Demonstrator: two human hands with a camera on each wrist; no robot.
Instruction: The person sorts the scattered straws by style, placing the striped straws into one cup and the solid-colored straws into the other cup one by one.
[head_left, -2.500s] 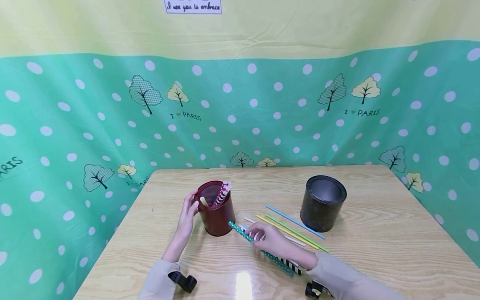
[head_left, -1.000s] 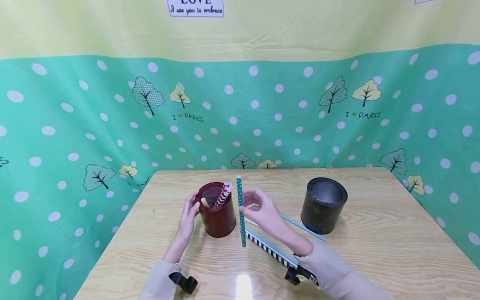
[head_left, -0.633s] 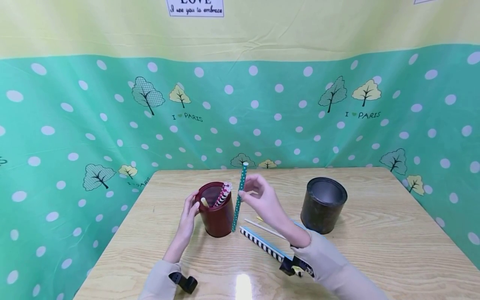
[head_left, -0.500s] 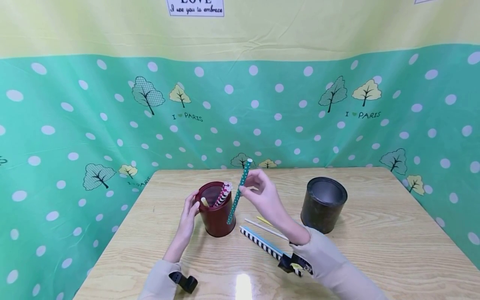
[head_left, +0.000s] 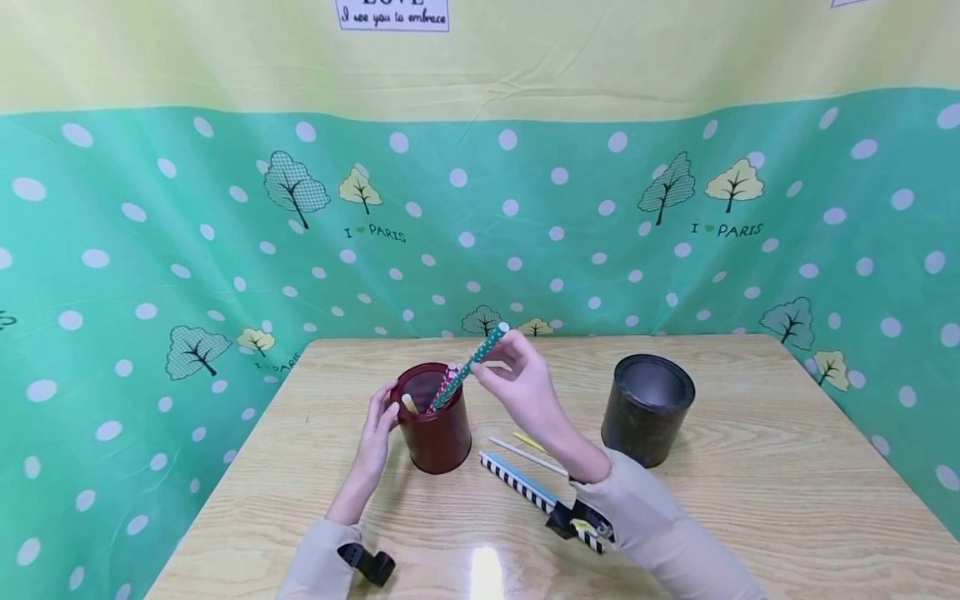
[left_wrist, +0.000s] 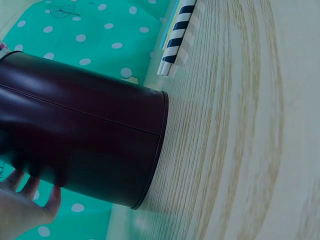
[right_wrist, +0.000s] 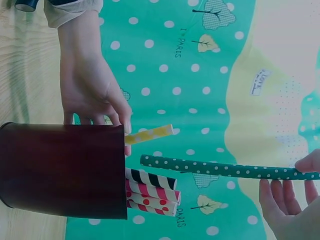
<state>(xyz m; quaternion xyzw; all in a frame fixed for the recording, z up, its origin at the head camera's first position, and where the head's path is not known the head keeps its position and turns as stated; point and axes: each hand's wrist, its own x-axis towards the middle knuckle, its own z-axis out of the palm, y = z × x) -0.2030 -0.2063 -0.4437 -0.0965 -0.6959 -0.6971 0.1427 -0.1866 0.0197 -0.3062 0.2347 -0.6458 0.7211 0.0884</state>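
Note:
My left hand holds the side of a dark red can near its rim, and the can stands upright. A yellow patterned paper straw leans in it, apart from a bunch of black-striped, pink-striped and red-dotted straws. My right hand pinches a green paper straw with white dots near its upper end. The straw tilts down to the left, and in the right wrist view its lower end is just outside the can's mouth, above the rim.
On the wooden table, right of the red can, lie a black-and-white striped straw, a light blue one, a thin white stick and a yellow one, partly under my right forearm. A black can stands farther right.
My right hand has lifted the green dotted straw off the table, raised it and tilted it, bringing its lower end over the red can's mouth. My left hand keeps its hold on the can.

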